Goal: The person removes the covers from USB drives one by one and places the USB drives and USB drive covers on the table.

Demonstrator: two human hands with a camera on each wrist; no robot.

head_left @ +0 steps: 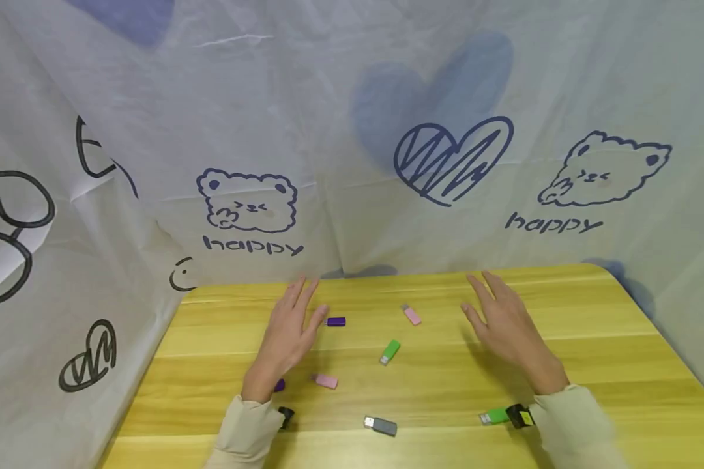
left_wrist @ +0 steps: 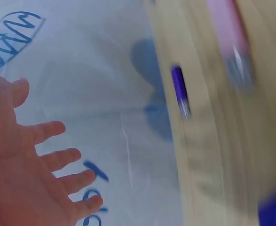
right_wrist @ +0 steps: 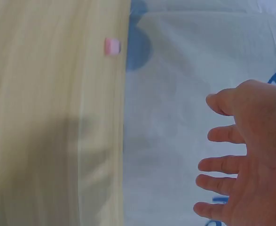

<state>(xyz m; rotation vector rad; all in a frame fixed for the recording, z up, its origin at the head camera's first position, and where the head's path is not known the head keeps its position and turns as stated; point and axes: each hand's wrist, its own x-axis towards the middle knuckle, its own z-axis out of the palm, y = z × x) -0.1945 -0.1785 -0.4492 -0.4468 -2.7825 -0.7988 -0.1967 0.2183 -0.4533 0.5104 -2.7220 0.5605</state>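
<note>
Above the left side of the table my left hand (head_left: pixel 287 329) hovers with fingers spread, holding nothing. Closest to its thumb in the head view is a purple USB stick (head_left: pixel 336 322); a second purple stick (head_left: pixel 279 385) is partly hidden by the wrist. On the right my right hand (head_left: pixel 504 326) is also raised, fingers straight, nothing in it. Between the hands lie a pink USB stick (head_left: pixel 412 315) and a green one (head_left: pixel 390 352). Nearer the front are another pink stick (head_left: pixel 326 381), a grey one (head_left: pixel 381 426) and a green one (head_left: pixel 494 416) partly behind the right wrist's strap.
The wooden table (head_left: pixel 446 384) has rounded far corners. A pale printed cloth (head_left: pixel 340 130) with hearts and bears hangs behind it and along both sides. Each wrist wears a black camera mount, such as the right one (head_left: pixel 519 415).
</note>
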